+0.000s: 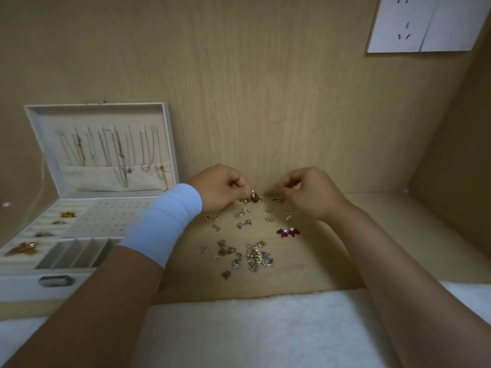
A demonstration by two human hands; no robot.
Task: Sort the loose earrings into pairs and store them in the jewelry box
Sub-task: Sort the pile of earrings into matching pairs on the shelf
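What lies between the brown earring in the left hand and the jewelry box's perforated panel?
Nothing separate. Only the wristband behind the left hand lies over the right edge of the perforated panel, between it and the brown earring; the jewelry box stands open.

A: Dim, warm, even light, with only faint shadow under the left forearm [93, 301] at 7 o'clock.
B: Agreed. Wide-angle bending stretches the corners; the white socket plate [425, 22] at 1 o'clock leans, and the earrings [255, 257] look soft.

loose earrings [259, 257]: scattered before me, mixed metals | red flower pair [288, 232]: side by side | jewelry box [24, 285]: white, lid open, my left
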